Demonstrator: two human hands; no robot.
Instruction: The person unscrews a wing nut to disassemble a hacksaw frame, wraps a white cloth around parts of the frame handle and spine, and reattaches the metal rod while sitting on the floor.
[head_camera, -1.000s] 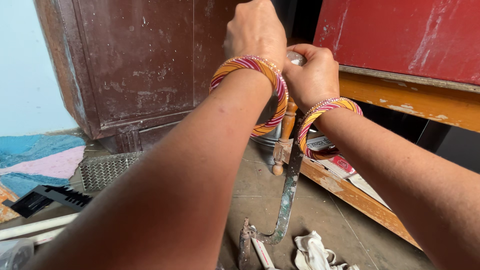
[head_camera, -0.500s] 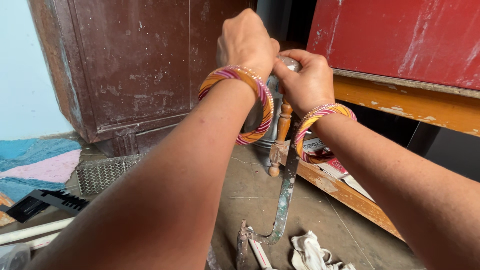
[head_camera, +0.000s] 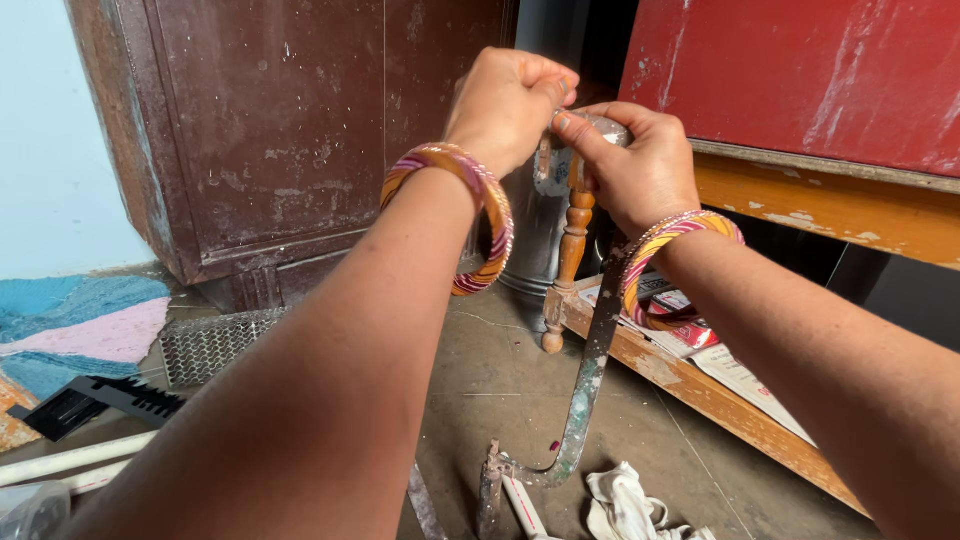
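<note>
My left hand (head_camera: 505, 105) is a closed fist at the top of a long, paint-stained metal bar (head_camera: 590, 385). What its fingers pinch is hidden. My right hand (head_camera: 630, 170) is wrapped around the bar's rounded silvery top end (head_camera: 608, 128), touching the left hand. The bar runs down from my hands and curves into a hook near the floor. Both wrists wear striped orange and pink bangles. Right behind the bar stands a turned wooden leg (head_camera: 572, 250).
A brown metal cabinet (head_camera: 290, 130) stands at the left and a red cabinet (head_camera: 800, 70) at the upper right above a low wooden shelf (head_camera: 700, 385) with papers (head_camera: 745, 380). A steel container (head_camera: 530, 240) is behind the hands. White cloth (head_camera: 625, 500), white pipes (head_camera: 70, 462) and a metal mesh (head_camera: 205, 345) lie on the floor.
My left hand has come down closer to my right hand at the bar's top. The right hand keeps its grip and the bar stays in place.
</note>
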